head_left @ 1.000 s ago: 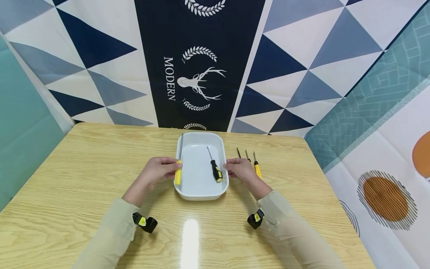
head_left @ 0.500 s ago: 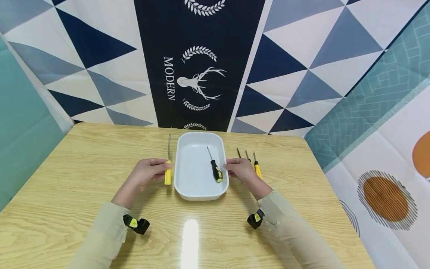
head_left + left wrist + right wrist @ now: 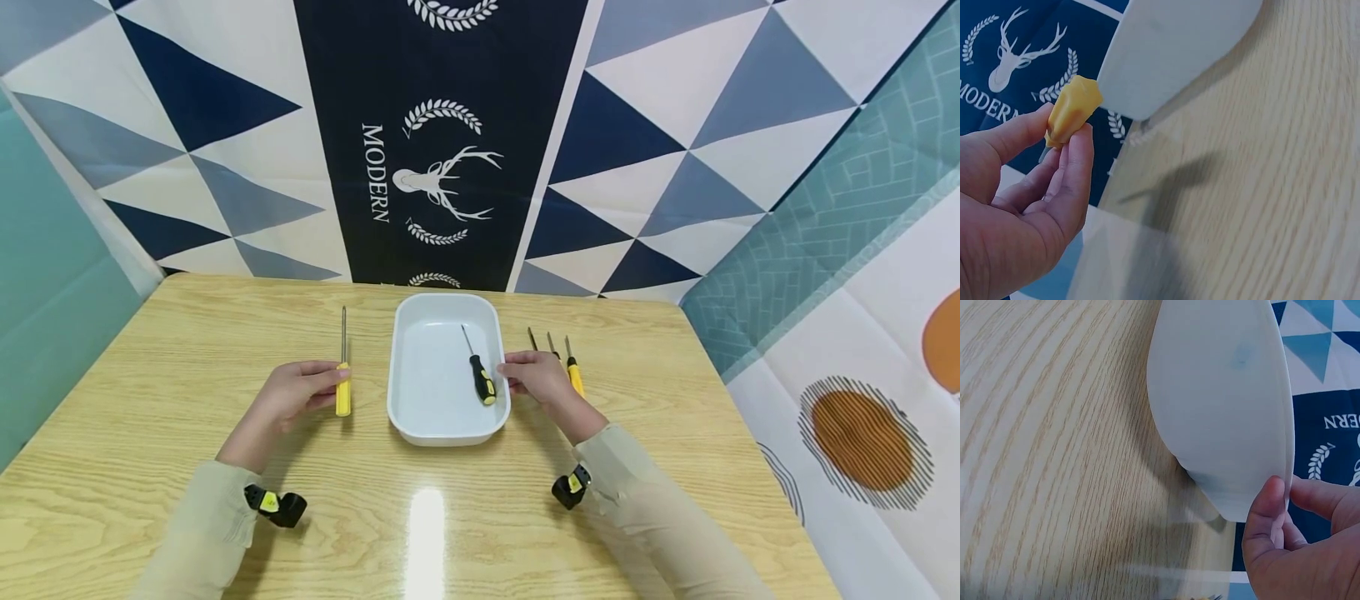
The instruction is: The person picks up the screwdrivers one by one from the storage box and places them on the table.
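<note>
A screwdriver (image 3: 343, 387) with a yellow handle is pinched between the thumb and fingers of my left hand (image 3: 303, 390), its shaft pointing away from me. In the left wrist view the yellow handle (image 3: 1074, 107) faces the camera end-on, and a shadow falls on the table below it. My right hand (image 3: 538, 377) pinches the right rim of a white plastic tub (image 3: 427, 437). Inside the tub, toward the right side, lies a black and yellow screwdriver (image 3: 482, 379). In the right wrist view, thumb and fingers grip the tub wall (image 3: 1229, 412) from both sides.
Several more screwdrivers (image 3: 574, 377) lie on the table just right of the tub, partly hidden behind the right hand. The wood-grain table (image 3: 487, 525) ends at a patterned backdrop (image 3: 442, 167) at the back.
My left hand has carried the yellow screwdriver leftward, from over the tub's left rim to well left of the tub. My right hand stays on the rim.
</note>
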Tool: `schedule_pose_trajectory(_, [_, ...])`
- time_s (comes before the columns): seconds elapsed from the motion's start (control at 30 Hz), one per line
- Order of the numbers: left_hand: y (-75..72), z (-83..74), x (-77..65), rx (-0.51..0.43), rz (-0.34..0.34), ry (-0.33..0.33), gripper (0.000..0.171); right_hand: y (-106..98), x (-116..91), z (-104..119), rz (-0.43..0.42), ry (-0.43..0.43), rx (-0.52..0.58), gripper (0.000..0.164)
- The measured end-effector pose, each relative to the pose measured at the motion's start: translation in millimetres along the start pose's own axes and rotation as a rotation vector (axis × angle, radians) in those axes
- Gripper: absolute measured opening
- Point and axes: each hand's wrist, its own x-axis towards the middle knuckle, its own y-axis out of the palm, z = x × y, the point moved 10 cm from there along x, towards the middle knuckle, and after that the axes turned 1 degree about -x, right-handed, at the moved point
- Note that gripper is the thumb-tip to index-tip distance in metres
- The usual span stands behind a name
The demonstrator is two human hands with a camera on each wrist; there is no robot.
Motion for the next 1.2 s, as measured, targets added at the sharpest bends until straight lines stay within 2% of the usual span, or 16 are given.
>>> schedule_pose_trajectory(0.27, [-9.1,7.3,-1.8,-0.010,0.000,-0.018,0.064,0,1,-1,0.005,0.011,0.000,0.029])
schedule_pose_trajectory(0.67, [-18.6,12.4,-2.1,0.035,-0.022,-0.027,0.066,0,-1,0,0.004,0.008,0.007,0.029])
schedule_pose_trajectory(0.93, [-31.3,18.1,-1.7,0.036,-0.036,-0.033,0.066,-1,0,-2,-0.001,0.009,-0.001,0.029])
schedule_pose_trajectory(1.2, [-46.6,20.8,-1.2,0.076,-0.050,-0.032,0.066,-1,-1,-1,-0.002,0.001,-0.001,0.029])
